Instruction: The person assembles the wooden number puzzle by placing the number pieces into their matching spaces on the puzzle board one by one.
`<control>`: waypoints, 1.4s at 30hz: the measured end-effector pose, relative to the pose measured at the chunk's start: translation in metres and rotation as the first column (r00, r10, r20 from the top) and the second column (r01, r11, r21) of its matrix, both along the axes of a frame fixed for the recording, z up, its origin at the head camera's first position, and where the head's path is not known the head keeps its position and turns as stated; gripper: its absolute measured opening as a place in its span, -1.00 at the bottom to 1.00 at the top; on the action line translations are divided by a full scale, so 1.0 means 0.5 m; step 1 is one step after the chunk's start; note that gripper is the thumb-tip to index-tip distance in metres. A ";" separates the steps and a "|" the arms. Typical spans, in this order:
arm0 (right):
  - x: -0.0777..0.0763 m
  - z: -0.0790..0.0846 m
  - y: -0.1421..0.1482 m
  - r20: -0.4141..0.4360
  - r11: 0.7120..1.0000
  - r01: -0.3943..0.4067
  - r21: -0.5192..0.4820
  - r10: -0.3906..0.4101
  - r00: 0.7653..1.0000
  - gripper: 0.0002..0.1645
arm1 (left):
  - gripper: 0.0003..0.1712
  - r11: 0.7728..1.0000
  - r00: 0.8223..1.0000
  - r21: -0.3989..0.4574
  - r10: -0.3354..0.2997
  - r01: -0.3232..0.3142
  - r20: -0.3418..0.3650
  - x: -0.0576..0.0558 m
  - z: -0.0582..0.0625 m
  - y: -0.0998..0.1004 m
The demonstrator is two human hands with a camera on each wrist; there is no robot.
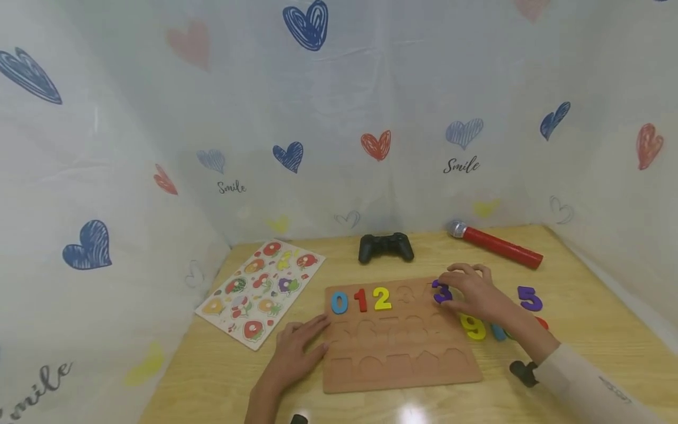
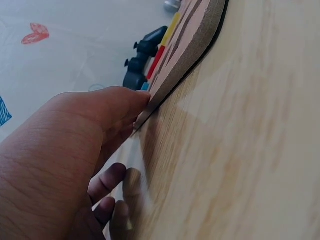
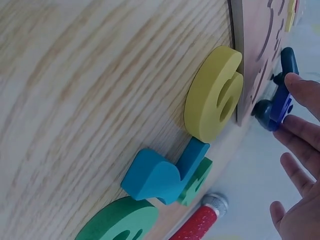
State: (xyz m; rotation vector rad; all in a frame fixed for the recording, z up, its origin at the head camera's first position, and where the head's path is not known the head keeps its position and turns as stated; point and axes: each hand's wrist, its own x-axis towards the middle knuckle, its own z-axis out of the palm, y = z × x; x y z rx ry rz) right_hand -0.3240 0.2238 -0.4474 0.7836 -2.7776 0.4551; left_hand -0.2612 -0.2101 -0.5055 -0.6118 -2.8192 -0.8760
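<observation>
My right hand (image 1: 479, 297) pinches a purple number 3 (image 1: 441, 292) between thumb and fingers, above the top right part of a brown puzzle board (image 1: 402, 378). In the right wrist view the purple number (image 3: 282, 107) stands on edge between the fingertips. My left hand (image 1: 295, 353) touches the board's left edge, fingers extended; the left wrist view shows the board's side edge (image 2: 172, 82) at the fingertips. Along the board's top row sit a blue 0 (image 1: 339, 302), a red 1 (image 1: 361, 300) and a yellow 2 (image 1: 382, 298). Other recesses show as outlines.
Right of the board lie a yellow number (image 3: 210, 100), a blue number (image 3: 162, 175), green numbers (image 3: 120, 220) and a purple 5 (image 1: 529, 298). A black game controller (image 1: 385, 247) and a red microphone (image 1: 500, 246) lie behind. A fruit picture board (image 1: 219, 321) is at left.
</observation>
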 end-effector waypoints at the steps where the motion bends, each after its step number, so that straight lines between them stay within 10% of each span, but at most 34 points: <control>1: -0.001 0.000 -0.002 0.003 1.000 0.003 0.002 -0.003 1.000 -0.50 | -0.42 1.000 1.000 -0.001 0.000 0.000 -0.003 0.000 -0.001 -0.001; 42: -0.019 0.005 -0.079 0.010 0.995 -0.097 0.013 0.096 0.995 -0.55 | -0.42 0.999 1.000 -0.042 -0.031 0.031 -0.004 -0.006 0.001 -0.005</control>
